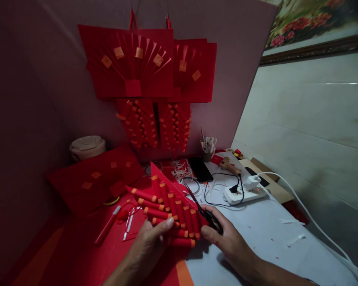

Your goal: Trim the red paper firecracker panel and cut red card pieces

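My left hand (pixel 155 240) grips a red paper firecracker decoration (pixel 170 206) from below, its thumb pressed on the rolled tubes. The tubes are red with orange bands and sit in slanting rows on a red paper backing. Black-handled scissors (pixel 210 217) are in my right hand (pixel 226 242), their blades pointing up and left along the backing's right edge. My right thumb lies close to the lower tubes; whether it touches them I cannot tell. The lower part of the backing is hidden behind my left hand.
Red paper sheets (pixel 77 246) cover the table's left, with a red pen-like tool (pixel 107 226). Behind are paper scraps (pixel 180 171), a phone (pixel 200 169), a glue gun (pixel 229 166) and a white power strip (pixel 244 195) with cables. Finished-looking red decorations (pixel 131 63) hang on the wall.
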Demonstrator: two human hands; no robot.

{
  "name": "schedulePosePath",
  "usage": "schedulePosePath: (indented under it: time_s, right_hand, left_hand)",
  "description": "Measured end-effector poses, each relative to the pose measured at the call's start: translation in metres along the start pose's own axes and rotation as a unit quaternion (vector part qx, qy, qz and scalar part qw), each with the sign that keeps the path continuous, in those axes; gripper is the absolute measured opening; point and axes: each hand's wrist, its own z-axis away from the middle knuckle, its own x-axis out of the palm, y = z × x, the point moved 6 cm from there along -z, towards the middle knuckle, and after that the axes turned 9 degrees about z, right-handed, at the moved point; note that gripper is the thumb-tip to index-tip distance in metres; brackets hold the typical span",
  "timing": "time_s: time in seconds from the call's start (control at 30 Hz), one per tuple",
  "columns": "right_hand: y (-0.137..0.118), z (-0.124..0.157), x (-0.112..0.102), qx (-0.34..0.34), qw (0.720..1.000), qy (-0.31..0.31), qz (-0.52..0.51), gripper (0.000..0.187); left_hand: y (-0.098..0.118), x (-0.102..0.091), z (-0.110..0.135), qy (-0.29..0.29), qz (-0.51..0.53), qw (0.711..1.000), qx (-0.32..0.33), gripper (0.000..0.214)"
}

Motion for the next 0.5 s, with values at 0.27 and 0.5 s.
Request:
schedulePosePath:
  time_s: [0.27, 0.5]
  right_hand:
    - [0.006, -0.012, -0.022, 0.067, 0.985, 0.054, -0.148, 0.051]
    - [-0.015, -0.017, -0.026, 0.030, 0.996, -0.065, 0.061, 0.044]
  left_hand:
    - [0.027, -0.032, -0.011, 0.189, 0.054, 0.980, 0.041, 0.033]
    - [0.034, -0.031, -0.015, 0.210, 0.075, 0.974, 0.049, 0.033]
